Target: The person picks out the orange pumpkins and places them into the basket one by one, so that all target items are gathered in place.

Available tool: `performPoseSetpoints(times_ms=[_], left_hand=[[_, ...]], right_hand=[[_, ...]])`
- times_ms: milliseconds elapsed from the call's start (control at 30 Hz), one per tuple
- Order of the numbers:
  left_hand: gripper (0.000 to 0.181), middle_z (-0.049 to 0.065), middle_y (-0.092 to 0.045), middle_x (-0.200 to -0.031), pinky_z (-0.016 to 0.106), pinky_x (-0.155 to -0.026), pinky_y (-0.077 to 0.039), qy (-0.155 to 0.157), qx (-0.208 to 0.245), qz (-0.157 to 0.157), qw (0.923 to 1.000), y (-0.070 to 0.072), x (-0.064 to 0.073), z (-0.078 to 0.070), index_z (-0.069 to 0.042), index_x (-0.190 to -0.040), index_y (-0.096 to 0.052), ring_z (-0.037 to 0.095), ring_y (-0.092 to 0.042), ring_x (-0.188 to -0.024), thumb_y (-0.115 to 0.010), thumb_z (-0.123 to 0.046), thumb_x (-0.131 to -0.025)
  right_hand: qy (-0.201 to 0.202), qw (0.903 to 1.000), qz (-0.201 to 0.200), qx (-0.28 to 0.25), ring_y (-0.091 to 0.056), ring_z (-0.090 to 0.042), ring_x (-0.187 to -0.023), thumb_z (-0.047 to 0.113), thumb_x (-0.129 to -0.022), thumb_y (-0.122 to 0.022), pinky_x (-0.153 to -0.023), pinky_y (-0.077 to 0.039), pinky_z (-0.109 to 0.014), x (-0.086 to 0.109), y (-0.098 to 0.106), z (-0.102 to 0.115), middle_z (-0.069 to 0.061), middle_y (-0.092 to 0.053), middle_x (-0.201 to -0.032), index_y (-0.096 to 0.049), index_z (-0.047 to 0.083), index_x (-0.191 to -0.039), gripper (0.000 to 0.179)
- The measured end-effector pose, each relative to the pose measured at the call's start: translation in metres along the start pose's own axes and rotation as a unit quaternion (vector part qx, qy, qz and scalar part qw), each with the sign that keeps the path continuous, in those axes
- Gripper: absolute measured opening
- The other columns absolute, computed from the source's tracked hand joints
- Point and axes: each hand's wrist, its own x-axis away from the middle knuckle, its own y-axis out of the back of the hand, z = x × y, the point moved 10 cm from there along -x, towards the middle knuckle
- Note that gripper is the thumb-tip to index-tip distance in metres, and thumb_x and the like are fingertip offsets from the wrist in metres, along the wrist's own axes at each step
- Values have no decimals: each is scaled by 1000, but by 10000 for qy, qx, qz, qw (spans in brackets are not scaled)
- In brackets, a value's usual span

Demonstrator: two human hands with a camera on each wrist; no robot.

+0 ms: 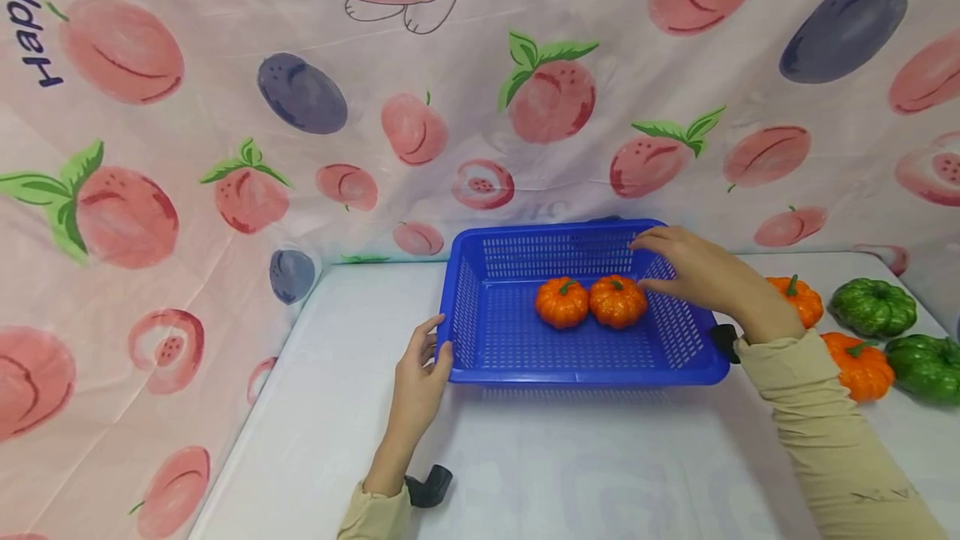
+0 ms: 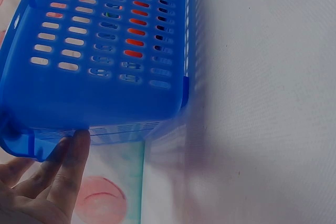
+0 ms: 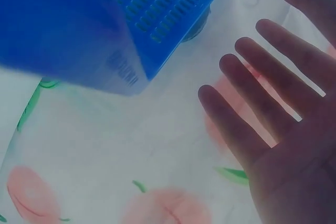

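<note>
Two mini orange pumpkins, the left one (image 1: 562, 303) and the right one (image 1: 618, 303), sit inside the blue plastic basket (image 1: 577, 377), on its floor, right of its middle. Green stems up, side by side; can't tell if they touch. Basket has slotted walls, stands on white table (image 1: 600, 465).

Left hand (image 1: 418, 373) at basket's left end, near front corner: thumb on the rim, fingers under it, holding the basket edge. Right hand (image 1: 693, 269) over basket's right end, fingers spread wide, nothing held, thumb near the right pumpkin.

Right of basket: near orange pumpkin (image 1: 861, 369), far orange pumpkin (image 1: 801, 300) partly behind the right arm, plus far green pumpkin (image 1: 873, 307) and near green pumpkin (image 1: 927, 368), the green ones farther out from basket. Beige sleeves (image 1: 832, 440) on both arms, black wrist mount (image 1: 429, 487) at left wrist, front-left of basket. Peach-print cloth (image 1: 360, 265) hangs behind basket and runs along left side.
</note>
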Motion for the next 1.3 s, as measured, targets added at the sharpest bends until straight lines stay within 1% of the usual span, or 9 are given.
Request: performPoseSetpoints(times_ms=[67, 200, 300, 633, 733, 1000, 1200, 1300], left_hand=[[41, 16, -66, -118, 42, -90, -57, -25, 60, 27, 10000, 0, 0, 0, -16, -141, -51, 29, -66, -113, -55, -12, -100], [42, 16, -66, -118, 41, -90, -57, 24, 101, 42, 9999, -1, 0, 1, -16, -141, -51, 28, -66, -113, -55, -12, -100], [42, 15, -66, -119, 40, -90, -57, 63, 41, 30, 10000, 0, 0, 1, -17, -142, -51, 27, -66, -113, -55, -12, -100], [42, 15, -66, -118, 39, -88, -57, 48, -13, 15, 10000, 0, 1, 0, -17, -141, -51, 28, -66, -113, -55, -12, -100], [42, 15, -66, -118, 40, -88, -58, 60, -3, 17, 10000, 0, 1, 1, -18, -141, -51, 28, -66, -112, -55, -13, -100], [42, 17, -66, -117, 40, -87, -58, -69, 46, 31, 10000, 0, 0, -2, -15, -141, -51, 30, -66, -112, -55, -11, -100], [42, 16, -66, -119, 43, -90, -57, 24, -10, 11, 10000, 0, 1, 0, -17, -142, -51, 29, -66, -113, -56, -12, -100], [42, 15, -66, -118, 43, -89, -57, 13, -48, -13, 10000, 0, 1, -1, -17, -141, -51, 29, -66, -113, -56, -12, -100]], right_hand=[[-109, 9999, 56, -25, -46, -44, -129, 22, -87, -77, -107, -38, -61, 2, 0, -4, -26, -54, -135, -58, -2, -132, 55], [-254, 9996, 107, -70, -44, -45, -130, 23, -88, -76, -108, -36, -63, 5, -1, -11, -26, -53, -137, -57, -2, -133, 55], [-262, 9996, 89, -112, -44, -46, -131, 24, -88, -76, -108, -35, -63, 7, -2, -15, -27, -52, -137, -56, -3, -133, 56], [-293, 9994, -41, -171, -44, -46, -129, 23, -87, -76, -107, -35, -64, 16, -2, -26, -27, -52, -136, -58, -3, -131, 54], [-381, 9991, -44, -182, -43, -47, -130, 23, -87, -76, -107, -35, -65, 18, -3, -30, -28, -52, -136, -57, -3, -131, 54], [-735, 9969, 59, -262, -40, -47, -132, 26, -89, -75, -107, -33, -67, 24, -8, -47, -29, -49, -139, -56, -3, -134, 57], [-789, 9962, 14, -378, -40, -46, -132, 27, -90, -74, -108, -32, -66, 29, -9, -58, -29, -49, -139, -54, -4, -134, 58], [-810, 9959, -14, -413, -42, -48, -130, 27, -89, -74, -107, -33, -67, 31, -10, -63, -30, -49, -137, -55, -4, -133, 57]])
